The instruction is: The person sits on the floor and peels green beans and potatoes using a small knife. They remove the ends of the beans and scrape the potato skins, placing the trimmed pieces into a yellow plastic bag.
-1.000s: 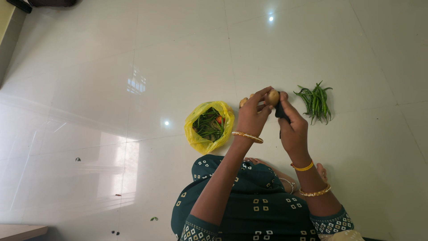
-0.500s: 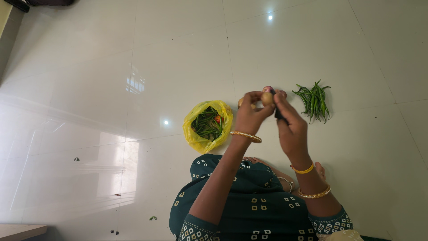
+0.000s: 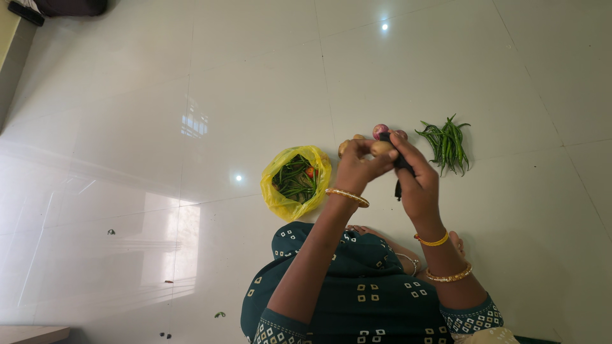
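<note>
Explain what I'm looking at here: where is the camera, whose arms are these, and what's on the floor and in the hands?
There is no machine here. The one view comes from a camera worn on a person's head, looking down at their own arms while they sit on a pale tiled floor. The left hand holds a small potato in its fingers. The right hand grips a dark-handled tool pressed against that potato; its working end is hidden, so I cannot tell whether it is a knife or a peeler. Just beyond the hands, more potatoes and a reddish onion lie on the floor. To the left sits an open yellow bag of green chillies, and to the right a loose bunch of green chillies.
</note>
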